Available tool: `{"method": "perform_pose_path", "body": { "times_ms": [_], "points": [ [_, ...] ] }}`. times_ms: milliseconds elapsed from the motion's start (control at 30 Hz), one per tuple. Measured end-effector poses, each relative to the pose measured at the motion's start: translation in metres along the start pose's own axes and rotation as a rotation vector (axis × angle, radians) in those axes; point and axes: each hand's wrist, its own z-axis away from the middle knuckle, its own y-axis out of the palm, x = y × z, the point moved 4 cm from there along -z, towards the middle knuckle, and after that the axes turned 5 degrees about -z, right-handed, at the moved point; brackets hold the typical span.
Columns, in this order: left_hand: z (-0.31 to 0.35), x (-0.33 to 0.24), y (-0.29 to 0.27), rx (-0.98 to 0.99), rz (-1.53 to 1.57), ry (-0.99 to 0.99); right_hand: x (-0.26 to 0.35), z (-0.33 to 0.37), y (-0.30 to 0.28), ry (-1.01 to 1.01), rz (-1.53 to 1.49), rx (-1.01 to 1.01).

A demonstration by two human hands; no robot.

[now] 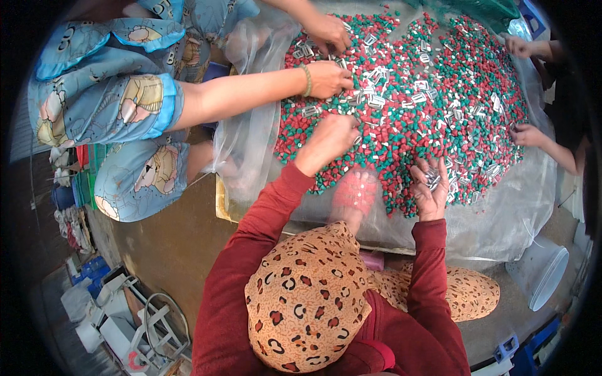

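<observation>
A wide heap of small red, green and white pieces [389, 135] lies spread before me, with silver slide buckles [376, 100] scattered through it. My left hand [329, 144], in a dark red sleeve, reaches into the near left of the heap. Its fingertips are pinched together; what they hold, if anything, is too small to tell. My right hand [431, 191] is palm up at the near edge, fingers curled round several small silver buckles [432, 180].
At the left, a co-worker in blue patterned clothes works with both hands [328, 79] in the heap. Another person's hands [528, 135] reach in from the right. A translucent sheet [401, 235] lies beneath the pieces. A pale bucket [542, 272] stands at right.
</observation>
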Motion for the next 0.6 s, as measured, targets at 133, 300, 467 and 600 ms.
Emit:
{"method": "perform_pose_path", "body": {
  "times_ms": [133, 300, 467, 600],
  "points": [
    [0.017, 0.055, -0.015, -0.132, -0.206, -0.330, 0.005, 0.006, 0.005, -0.015, -0.017, 0.034],
    [0.011, 0.061, 0.011, -0.134, -0.029, -0.318, 0.004, 0.012, 0.013, -0.076, -0.054, 0.049],
    [-0.017, 0.051, 0.028, -0.275, 0.072, 0.038, -0.011, 0.016, 0.007, -0.042, 0.089, 0.011],
    [-0.035, 0.024, 0.038, -0.130, 0.120, 0.018, -0.038, 0.025, 0.002, 0.067, 0.311, -0.109]
  ]
}}
